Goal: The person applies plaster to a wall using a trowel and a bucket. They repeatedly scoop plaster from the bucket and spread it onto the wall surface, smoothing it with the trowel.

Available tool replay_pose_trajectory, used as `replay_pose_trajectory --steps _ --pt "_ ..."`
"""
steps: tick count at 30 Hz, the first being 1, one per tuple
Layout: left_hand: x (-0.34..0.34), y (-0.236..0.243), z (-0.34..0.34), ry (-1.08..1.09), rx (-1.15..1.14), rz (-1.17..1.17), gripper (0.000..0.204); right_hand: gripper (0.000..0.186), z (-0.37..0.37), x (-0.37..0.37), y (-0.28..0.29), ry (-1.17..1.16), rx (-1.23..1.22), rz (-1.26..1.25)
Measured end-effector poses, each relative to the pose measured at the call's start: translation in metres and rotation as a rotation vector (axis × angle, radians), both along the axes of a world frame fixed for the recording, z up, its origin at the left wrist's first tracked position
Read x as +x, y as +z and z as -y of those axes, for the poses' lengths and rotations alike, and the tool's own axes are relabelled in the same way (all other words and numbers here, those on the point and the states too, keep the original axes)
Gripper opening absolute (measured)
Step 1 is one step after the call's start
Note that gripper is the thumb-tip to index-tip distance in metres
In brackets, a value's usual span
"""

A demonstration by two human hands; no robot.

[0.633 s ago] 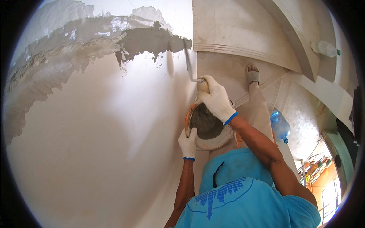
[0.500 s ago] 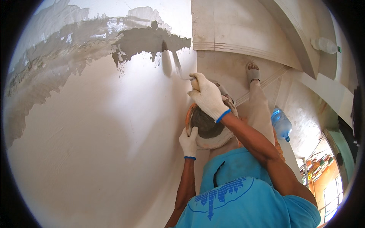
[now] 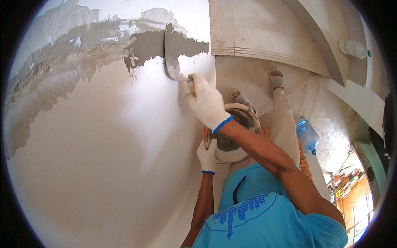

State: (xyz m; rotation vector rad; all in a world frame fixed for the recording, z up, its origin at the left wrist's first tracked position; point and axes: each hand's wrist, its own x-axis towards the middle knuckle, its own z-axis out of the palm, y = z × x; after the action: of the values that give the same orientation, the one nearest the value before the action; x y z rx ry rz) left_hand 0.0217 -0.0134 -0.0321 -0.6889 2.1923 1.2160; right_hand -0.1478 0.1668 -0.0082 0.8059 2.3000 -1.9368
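My right hand [image 3: 206, 101], in a white knit glove with a blue cuff, is closed round the handle of a trowel [image 3: 172, 66]. The trowel's blade lies against the wall [image 3: 103, 157], over a band of wet grey mortar [image 3: 147, 45]. Below, my left hand [image 3: 206, 156], gloved the same way, grips the left rim of a round basin [image 3: 233, 157]. Dark grey mortar [image 3: 226, 142] sits inside the basin, and my right forearm hides part of it.
My sandalled feet [image 3: 276, 78] are on the pale floor beyond the basin. A large blue water bottle [image 3: 307, 136] stands right of my leg, near stacked bricks [image 3: 304, 162]. Another clear bottle [image 3: 355, 48] lies at the far right by a raised edge. Older, lighter plaster [image 3: 49, 76] spreads leftward.
My right hand has moved left with the trowel, and the blade now sits farther left on the mortar band. The left hand still holds the basin, nearly unmoved.
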Motion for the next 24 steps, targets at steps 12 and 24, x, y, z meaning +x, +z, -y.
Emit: replay_pose_trajectory --steps 12,24 --pt "0.002 -0.002 0.002 0.014 0.024 -0.021 0.030 0.059 -0.007 0.020 0.021 -0.019 -0.046 -0.090" --pt "0.038 -0.056 0.046 -0.026 0.046 -0.140 0.032 0.059 -0.008 0.023 0.077 0.212 0.032 -0.184"
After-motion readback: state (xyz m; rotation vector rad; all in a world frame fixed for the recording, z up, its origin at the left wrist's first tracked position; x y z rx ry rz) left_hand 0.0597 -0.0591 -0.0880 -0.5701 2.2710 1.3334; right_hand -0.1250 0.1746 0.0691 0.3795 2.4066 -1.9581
